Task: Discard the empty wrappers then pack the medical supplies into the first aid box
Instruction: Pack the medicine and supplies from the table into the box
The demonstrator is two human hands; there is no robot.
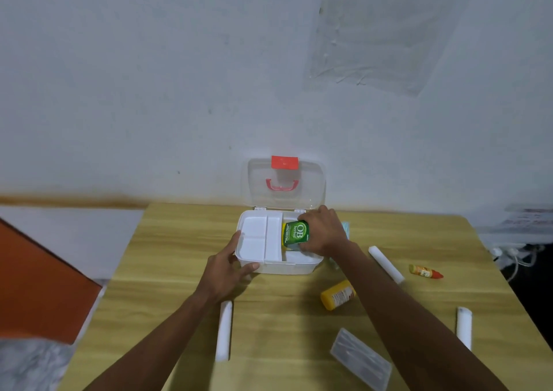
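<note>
A white first aid box (270,266) stands open on the wooden table (278,325), its clear lid (311,187) leaning back against the wall. My right hand (323,232) grips a green box labelled "OB herbal" (295,232) inside the box's right part, beside a white divided tray (257,238). My left hand (227,268) holds the box's front left corner, thumb on the front wall. On the table lie three white rolls (224,331) (386,263) (463,328), a yellow bottle (338,295), a small orange red-capped bottle (425,271) and a clear flat packet (360,359).
A white wall rises just behind the box. Something pale blue (347,229) shows behind my right hand, mostly hidden. An orange surface (39,286) lies left of the table. White cables (514,254) hang off the table's right side.
</note>
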